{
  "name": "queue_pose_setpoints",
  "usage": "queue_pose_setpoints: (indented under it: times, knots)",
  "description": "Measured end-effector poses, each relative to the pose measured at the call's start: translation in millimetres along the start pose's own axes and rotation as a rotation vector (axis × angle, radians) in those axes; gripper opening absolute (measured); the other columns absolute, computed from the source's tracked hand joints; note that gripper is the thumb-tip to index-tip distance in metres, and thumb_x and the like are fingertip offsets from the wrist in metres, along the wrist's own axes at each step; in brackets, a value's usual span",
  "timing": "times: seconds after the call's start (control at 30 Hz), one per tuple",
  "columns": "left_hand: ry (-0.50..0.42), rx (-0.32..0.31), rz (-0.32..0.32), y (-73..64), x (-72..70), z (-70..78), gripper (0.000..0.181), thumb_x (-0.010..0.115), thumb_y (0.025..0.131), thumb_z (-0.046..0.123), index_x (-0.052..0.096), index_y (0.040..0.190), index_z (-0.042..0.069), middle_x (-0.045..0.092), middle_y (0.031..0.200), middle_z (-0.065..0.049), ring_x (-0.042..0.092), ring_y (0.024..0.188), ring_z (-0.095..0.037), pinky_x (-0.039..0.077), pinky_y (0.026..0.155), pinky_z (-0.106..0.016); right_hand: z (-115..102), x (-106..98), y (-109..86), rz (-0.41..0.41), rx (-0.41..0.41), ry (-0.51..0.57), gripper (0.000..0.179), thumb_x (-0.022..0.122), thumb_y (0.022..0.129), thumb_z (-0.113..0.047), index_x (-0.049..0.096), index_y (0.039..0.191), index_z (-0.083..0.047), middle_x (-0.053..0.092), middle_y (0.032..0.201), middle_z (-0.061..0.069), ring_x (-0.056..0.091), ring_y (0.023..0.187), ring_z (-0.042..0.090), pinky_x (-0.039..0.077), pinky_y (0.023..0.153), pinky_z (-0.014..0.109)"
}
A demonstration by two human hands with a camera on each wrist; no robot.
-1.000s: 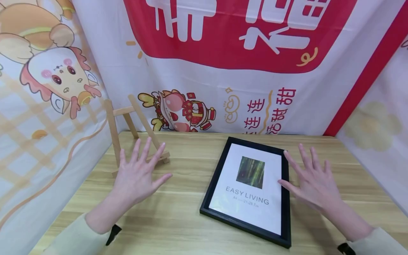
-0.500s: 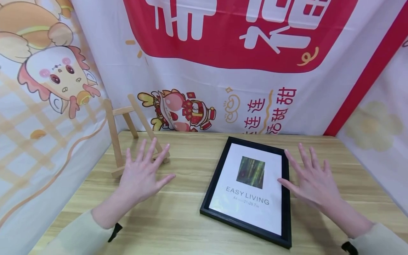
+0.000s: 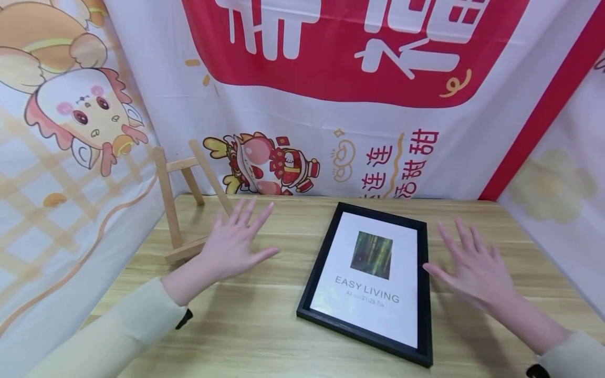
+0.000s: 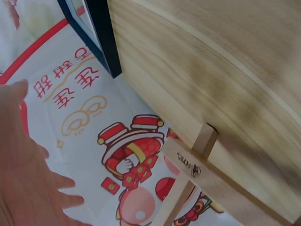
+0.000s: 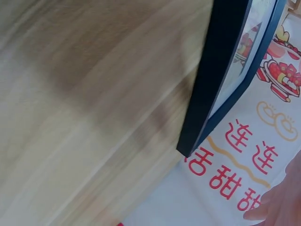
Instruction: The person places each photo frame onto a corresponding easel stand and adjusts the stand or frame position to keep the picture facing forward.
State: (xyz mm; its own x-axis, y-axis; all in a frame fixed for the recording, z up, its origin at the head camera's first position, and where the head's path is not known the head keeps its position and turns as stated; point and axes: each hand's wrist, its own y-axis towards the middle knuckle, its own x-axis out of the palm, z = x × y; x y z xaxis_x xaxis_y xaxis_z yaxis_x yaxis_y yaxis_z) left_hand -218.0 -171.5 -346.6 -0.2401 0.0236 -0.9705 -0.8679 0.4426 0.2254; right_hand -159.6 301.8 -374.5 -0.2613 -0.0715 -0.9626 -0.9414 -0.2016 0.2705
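Observation:
My left hand (image 3: 230, 247), fingers spread and straight, hovers over the table in front of the small wooden easel (image 3: 169, 210) and hides part of its ledge. It holds nothing. In the left wrist view the easel's ledge (image 4: 221, 183) bears a small dark logo. To the right, a black picture frame (image 3: 364, 336) lies flat on the table, with a white sheet reading "EASY LIVING" and a green picture. Just beyond its right edge, my right hand (image 3: 475, 273) is held in the air with spread fingers, holding nothing.
The wood-grain table (image 3: 264, 315) ends at the back against a white cloth backdrop (image 3: 283, 115) with red print and cartoon figures. Printed cloth (image 3: 28, 236) also walls in the left side, and more hangs on the right.
My left hand has moved right and slightly forward, away from the easel's left leg. My right hand has shifted a little right, off the frame's edge. Easel and frame have stayed put.

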Motion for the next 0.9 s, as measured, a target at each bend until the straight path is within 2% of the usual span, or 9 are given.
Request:
queue_pose_setpoints:
  times: [0.23, 0.37, 0.5, 0.63, 0.73, 0.8, 0.9]
  knots:
    - [-0.112, 0.034, -0.001, 27.3, 14.7, 14.8, 0.094, 0.041, 0.085, 0.077, 0.009, 0.158, 0.027, 0.011, 0.161, -0.012, 0.014, 0.144, -0.036, 0.014, 0.108, -0.068, 3.0, 5.8, -10.1, -0.024, 0.05, 0.086, 0.095, 0.052, 0.091, -0.06, 0.0, 0.157, -0.018, 0.009, 0.157, 0.028, 0.02, 0.134, 0.056, 0.028, 0.089, 0.079]
    - [-0.194, 0.059, -0.004, 39.4, 24.1, 25.8, 0.096, 0.047, 0.085, 0.075, 0.011, 0.158, 0.024, 0.016, 0.159, -0.012, 0.021, 0.142, -0.035, 0.017, 0.11, -0.063, 0.7, 11.8, -13.0, -0.015, 0.093, 0.183, 0.094, 0.055, 0.092, -0.056, 0.002, 0.157, -0.015, 0.015, 0.154, 0.029, 0.027, 0.128, 0.058, 0.027, 0.09, 0.078]
    - [-0.328, 0.092, -0.029, 51.6, 38.5, 34.5, 0.102, 0.053, 0.082, 0.074, 0.009, 0.158, 0.023, 0.018, 0.16, -0.007, 0.024, 0.142, -0.032, 0.019, 0.114, -0.054, -1.3, 19.3, -14.6, 0.002, 0.13, 0.284, 0.093, 0.057, 0.092, -0.053, 0.002, 0.157, -0.015, 0.022, 0.151, 0.032, 0.029, 0.127, 0.058, 0.027, 0.091, 0.077]
    - [-0.543, 0.087, -0.107, 62.5, 55.9, 40.1, 0.105, 0.066, 0.079, 0.066, 0.01, 0.157, 0.024, 0.015, 0.161, 0.0, 0.02, 0.144, -0.026, 0.019, 0.115, -0.046, -1.8, 29.8, -17.1, -0.011, 0.166, 0.389, 0.094, 0.058, 0.093, -0.051, 0.001, 0.157, -0.012, 0.02, 0.15, 0.034, 0.025, 0.13, 0.057, 0.026, 0.092, 0.078]
    - [-0.719, 0.069, -0.18, 68.5, 67.7, 43.5, 0.105, 0.075, 0.078, 0.055, 0.014, 0.157, 0.024, 0.017, 0.16, 0.0, 0.022, 0.143, -0.023, 0.021, 0.114, -0.045, -1.5, 38.6, -18.8, -0.057, 0.199, 0.469, 0.096, 0.057, 0.094, -0.051, 0.0, 0.156, -0.007, 0.015, 0.152, 0.033, 0.019, 0.134, 0.055, 0.023, 0.096, 0.077]
    - [-0.807, 0.061, -0.227, 71.9, 74.5, 46.2, 0.104, 0.078, 0.078, 0.049, 0.015, 0.157, 0.025, 0.02, 0.16, -0.001, 0.025, 0.142, -0.022, 0.024, 0.114, -0.046, -1.2, 43.8, -19.7, -0.09, 0.215, 0.504, 0.097, 0.057, 0.094, -0.052, 0.0, 0.155, -0.003, 0.013, 0.153, 0.033, 0.017, 0.136, 0.054, 0.021, 0.099, 0.075]
    - [-0.879, 0.058, -0.277, 76.3, 83.2, 51.3, 0.104, 0.08, 0.077, 0.046, 0.016, 0.157, 0.023, 0.027, 0.157, -0.006, 0.031, 0.139, -0.023, 0.027, 0.113, -0.047, -1.0, 49.8, -21.3, -0.135, 0.229, 0.528, 0.099, 0.057, 0.093, -0.053, -0.001, 0.154, 0.0, 0.013, 0.153, 0.034, 0.018, 0.136, 0.054, 0.021, 0.1, 0.074]
